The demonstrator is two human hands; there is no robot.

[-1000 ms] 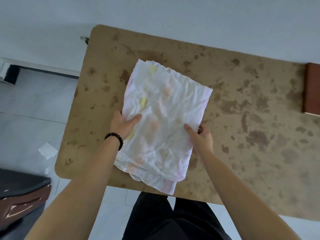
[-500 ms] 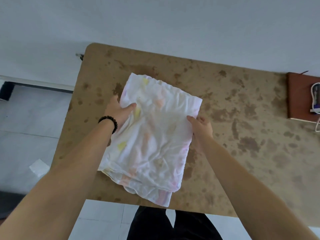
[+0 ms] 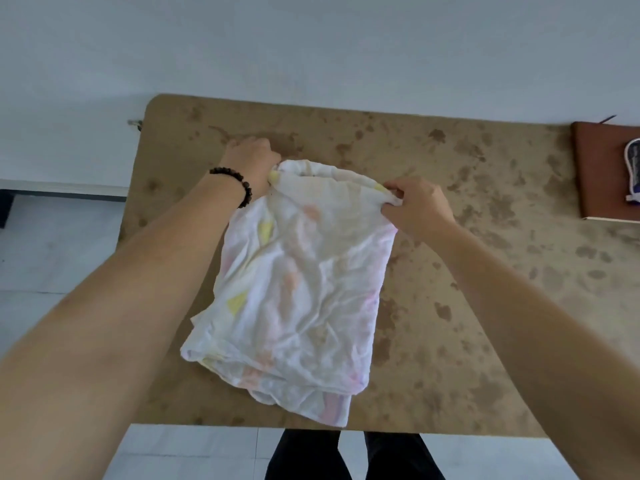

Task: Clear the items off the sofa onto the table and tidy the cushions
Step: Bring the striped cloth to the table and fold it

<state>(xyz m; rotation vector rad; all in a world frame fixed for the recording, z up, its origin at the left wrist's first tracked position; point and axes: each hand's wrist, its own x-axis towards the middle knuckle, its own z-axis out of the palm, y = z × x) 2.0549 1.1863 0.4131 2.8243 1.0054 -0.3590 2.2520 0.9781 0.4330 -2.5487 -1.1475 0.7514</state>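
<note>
Two hands, left hand (image 3: 254, 159) and right hand (image 3: 417, 206), pinch one cloth (image 3: 298, 289).

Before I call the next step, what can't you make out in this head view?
- Sofa and cushions: out of frame.
- Notebook: cut off by the right edge; the object on it is too partial to name.
- Cloth: far corners hidden inside left hand and right hand; its folded layers hide the table beneath.
</note>
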